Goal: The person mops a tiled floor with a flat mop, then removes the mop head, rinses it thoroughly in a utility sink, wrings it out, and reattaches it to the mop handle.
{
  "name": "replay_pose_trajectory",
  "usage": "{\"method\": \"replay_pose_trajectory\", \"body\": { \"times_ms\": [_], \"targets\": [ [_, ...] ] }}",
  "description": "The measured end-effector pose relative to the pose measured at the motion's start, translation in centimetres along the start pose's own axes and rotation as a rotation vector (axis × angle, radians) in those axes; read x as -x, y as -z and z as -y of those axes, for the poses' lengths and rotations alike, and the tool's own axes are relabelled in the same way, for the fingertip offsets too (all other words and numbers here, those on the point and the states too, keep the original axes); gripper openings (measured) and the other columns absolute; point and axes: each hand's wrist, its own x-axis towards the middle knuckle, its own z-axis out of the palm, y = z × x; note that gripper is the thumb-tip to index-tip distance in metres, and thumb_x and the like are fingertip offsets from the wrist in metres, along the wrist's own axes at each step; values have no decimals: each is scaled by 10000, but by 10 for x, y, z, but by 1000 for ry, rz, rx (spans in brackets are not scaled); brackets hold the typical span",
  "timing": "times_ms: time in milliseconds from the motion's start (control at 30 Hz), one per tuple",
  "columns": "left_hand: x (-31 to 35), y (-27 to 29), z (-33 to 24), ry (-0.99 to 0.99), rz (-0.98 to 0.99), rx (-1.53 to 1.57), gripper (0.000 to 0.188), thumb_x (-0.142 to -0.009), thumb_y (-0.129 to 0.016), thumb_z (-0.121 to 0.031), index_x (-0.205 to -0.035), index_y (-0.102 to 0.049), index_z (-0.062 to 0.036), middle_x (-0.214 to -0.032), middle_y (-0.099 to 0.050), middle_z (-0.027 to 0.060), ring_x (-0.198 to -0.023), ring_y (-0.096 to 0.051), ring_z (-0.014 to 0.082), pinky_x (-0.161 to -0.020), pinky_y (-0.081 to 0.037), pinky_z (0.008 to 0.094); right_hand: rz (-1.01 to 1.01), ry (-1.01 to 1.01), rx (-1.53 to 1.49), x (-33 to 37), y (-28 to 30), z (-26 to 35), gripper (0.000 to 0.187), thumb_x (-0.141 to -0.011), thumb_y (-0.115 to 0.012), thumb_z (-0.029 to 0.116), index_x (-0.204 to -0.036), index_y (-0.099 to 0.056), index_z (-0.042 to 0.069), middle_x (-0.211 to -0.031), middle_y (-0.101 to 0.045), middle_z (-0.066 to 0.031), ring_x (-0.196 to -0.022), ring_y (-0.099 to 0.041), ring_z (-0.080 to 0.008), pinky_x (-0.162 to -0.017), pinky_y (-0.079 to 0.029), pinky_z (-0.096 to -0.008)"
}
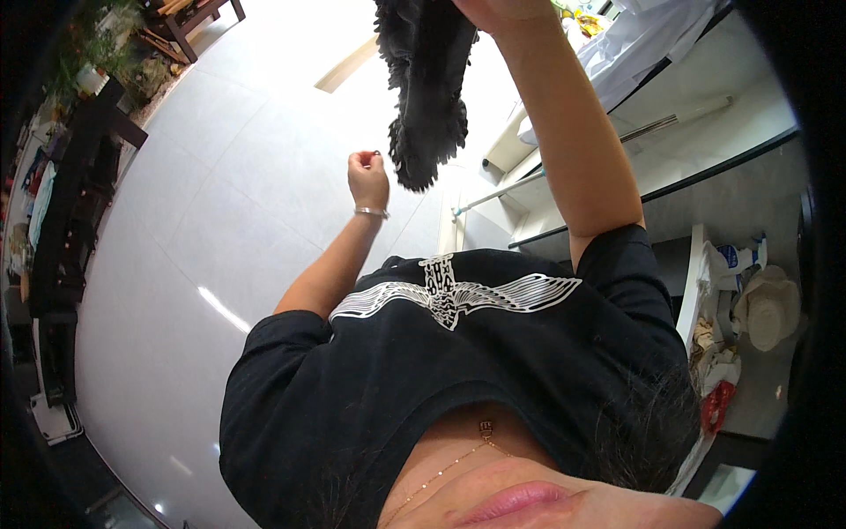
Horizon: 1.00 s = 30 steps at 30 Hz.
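Note:
My right hand is raised at the top edge, where most of its fingers are cut off. It holds up a long black shaggy piece of fabric, with a smoother strip down the middle and tufted sides. The piece hangs down in front of my chest; its exact kind is unclear. My left hand, a bracelet at the wrist, is lifted just left of the fabric's lower end, apart from it. Its fingers are curled closed. A tiny dark spot shows at the fingertips, too small to name.
Pale floor tiles spread to the left, with dark wooden furniture and plants beyond. At right stand a white counter, a thin pole and an open storage space holding a pale plastic container and a red packet.

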Motion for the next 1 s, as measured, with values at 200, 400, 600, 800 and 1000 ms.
{"method": "replay_pose_trajectory", "body": {
  "times_ms": [200, 400, 600, 800, 1000],
  "targets": [
    [11, -27, -62, 471, 631, 611, 374, -868, -429, -333, -1007, -469, 12, -864, -549, 148, -787, -566, 228, -640, -515, 365, -34, 47, 1081, 2, -7, -10, 403, -741, -494, 50, -1132, -432, -25, -988, -523, -179, -937, -503, -270, -807, -400, -346],
    [-65, -31, -42, 846, 546, 534, 553, -770, -512, -464, -1065, -505, 3, -909, -554, 166, -863, -560, 260, -764, -486, 456, -135, -103, 1427, 10, 3, -28, 458, -740, -438, 23, -1194, -402, -22, -1153, -454, -268, -1102, -422, -374, -936, -333, -396],
    [-72, -46, -12, 711, 762, 33, 671, -726, -472, -580, -1197, -420, -106, -1232, -415, 131, -1144, -365, 302, -848, -349, 588, -71, -183, 1524, 33, 24, -59, 269, -757, -470, 20, -1020, -499, -33, -851, -567, -246, -823, -556, -369, -701, -448, -409],
    [-45, -86, 34, 691, 993, -580, 570, -794, -315, -556, -1208, -362, -166, -1237, -393, 42, -984, -425, 214, -721, -451, 430, -211, -240, 1530, 63, 28, -83, 297, -753, -535, 122, -1007, -503, -29, -711, -575, -240, -691, -567, -388, -634, -445, -440],
    [9, -96, 70, 629, 1192, -564, 360, -766, -507, -373, -877, -590, -41, -777, -611, 122, -609, -603, 227, -501, -513, 355, -526, -447, 1668, 95, 47, -78, 496, -757, -541, 227, -1059, -380, -132, -836, -557, -301, -842, -543, -422, -761, -431, -439]
  ]
}}
